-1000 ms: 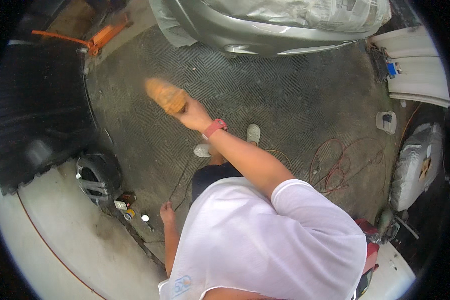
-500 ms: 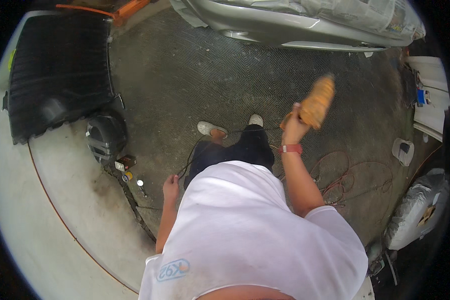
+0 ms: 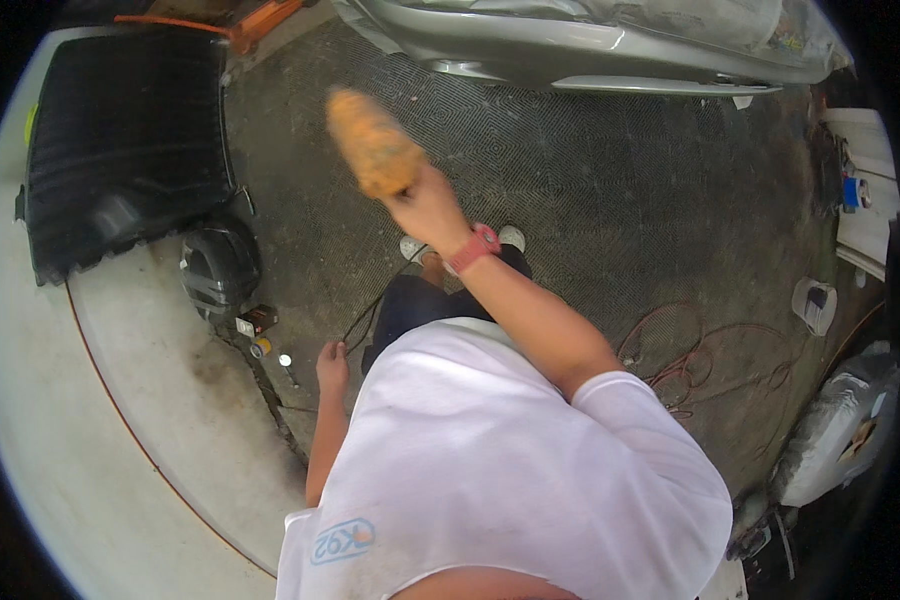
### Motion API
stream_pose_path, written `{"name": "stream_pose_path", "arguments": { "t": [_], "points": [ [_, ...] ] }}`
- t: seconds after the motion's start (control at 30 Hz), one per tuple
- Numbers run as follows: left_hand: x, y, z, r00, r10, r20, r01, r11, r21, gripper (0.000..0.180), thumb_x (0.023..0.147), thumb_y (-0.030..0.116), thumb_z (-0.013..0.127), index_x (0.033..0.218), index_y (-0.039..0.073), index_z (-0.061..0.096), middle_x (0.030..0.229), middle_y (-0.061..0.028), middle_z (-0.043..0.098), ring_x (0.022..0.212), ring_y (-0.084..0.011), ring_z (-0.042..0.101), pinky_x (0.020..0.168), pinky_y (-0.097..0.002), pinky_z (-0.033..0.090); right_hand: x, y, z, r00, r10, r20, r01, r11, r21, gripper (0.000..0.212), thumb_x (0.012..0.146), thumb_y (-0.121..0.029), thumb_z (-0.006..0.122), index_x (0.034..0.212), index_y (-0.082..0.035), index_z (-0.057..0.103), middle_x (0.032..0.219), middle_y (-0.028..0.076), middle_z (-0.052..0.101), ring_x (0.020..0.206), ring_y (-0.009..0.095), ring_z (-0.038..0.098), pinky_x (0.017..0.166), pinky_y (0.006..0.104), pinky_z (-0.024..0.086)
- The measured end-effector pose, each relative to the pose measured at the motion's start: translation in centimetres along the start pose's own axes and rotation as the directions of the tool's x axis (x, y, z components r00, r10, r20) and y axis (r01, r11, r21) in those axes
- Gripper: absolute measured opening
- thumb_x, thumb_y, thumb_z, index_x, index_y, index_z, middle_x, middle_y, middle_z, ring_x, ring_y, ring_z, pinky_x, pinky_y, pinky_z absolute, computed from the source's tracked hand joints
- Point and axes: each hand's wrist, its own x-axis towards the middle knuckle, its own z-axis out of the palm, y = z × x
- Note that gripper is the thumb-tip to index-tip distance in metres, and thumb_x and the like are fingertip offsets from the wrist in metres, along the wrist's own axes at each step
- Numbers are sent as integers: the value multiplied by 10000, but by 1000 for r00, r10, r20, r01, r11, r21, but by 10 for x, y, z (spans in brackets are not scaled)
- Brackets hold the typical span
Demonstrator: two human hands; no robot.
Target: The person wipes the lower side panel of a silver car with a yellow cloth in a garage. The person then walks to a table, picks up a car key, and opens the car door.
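My right hand (image 3: 430, 208) grips the handle of an orange gun-shaped corded tool (image 3: 370, 143), which is smeared by motion. It is raised in front of me, over the patterned floor and left of the middle, its front end pointing to the far left. A red watch (image 3: 473, 249) is on that wrist. My left hand (image 3: 333, 368) hangs low by my left thigh, fingers curled around a black cord (image 3: 367, 318). From there the cord rises past my legs toward the tool; my right hand and forearm hide part of the floor and my shoes.
Ahead is a silver car body (image 3: 530, 50) partly covered in plastic. A black ribbed panel (image 3: 125, 150) lies far left, with a black molded part (image 3: 218, 265) and small containers (image 3: 258, 322) nearby. A red hose (image 3: 685, 350) coils on the right floor. A wrapped bundle (image 3: 840, 425) stands far right.
My right hand has swung the orange tool from the right across to the left, and the tool now points left instead of right. My left hand has barely moved.
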Motion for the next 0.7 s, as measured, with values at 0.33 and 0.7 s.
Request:
{"name": "stream_pose_path", "arguments": {
  "t": [0.33,0.7],
  "points": [
    [12,-17,5,995,-86,42,90,992,-86,401,1070,298,605,1206,-56,735,1196,-244,758,1153,-370,716,1011,-428,518,8,-1,-73,895,67,-441,-16,993,117,427,1028,-259,762,1352,-19,623,1119,54,700,958,115,689,778,295,576],
    [77,27,-8,998,1,69,5,996,-86,305,1071,255,617,1194,9,748,1070,-177,782,1020,-273,747,897,-396,548,-41,16,-147,314,270,-910,16,957,290,414,995,-122,784,1271,-38,486,1057,52,592,865,146,634,730,319,583]
  ]
}}
